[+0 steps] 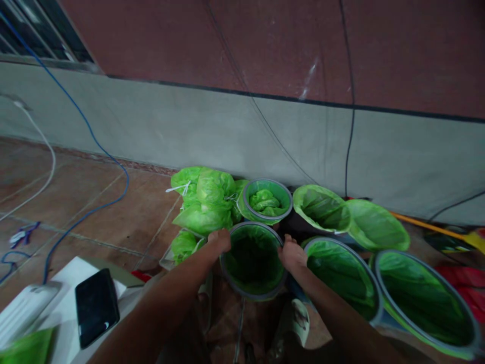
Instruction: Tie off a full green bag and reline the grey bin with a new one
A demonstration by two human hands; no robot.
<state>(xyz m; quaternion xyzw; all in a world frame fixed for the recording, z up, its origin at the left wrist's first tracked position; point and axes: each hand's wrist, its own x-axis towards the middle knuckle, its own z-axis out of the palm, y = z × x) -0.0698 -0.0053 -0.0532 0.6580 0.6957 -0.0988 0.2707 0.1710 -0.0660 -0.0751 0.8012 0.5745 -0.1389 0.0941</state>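
Observation:
A round bin (253, 295) with a grey rim stands on the floor before me, lined with a green plastic bag (255, 260). My left hand (220, 240) is closed on the left side of its rim. On the opposite side my right hand (293, 253) grips the rim too, fingers partly hidden. Just behind is another grey-rimmed bin (290, 198) with crumpled green bags inside. Several tied, filled green bags (206, 197) are heaped to the left of that bin.
To the right stand more green-lined bins, one close by (379, 290) and another farther out (473, 323). A phone (97, 307) lies on a white box at lower left. A blue cable (91, 126) crosses the tiled floor. The wall (212, 121) runs behind.

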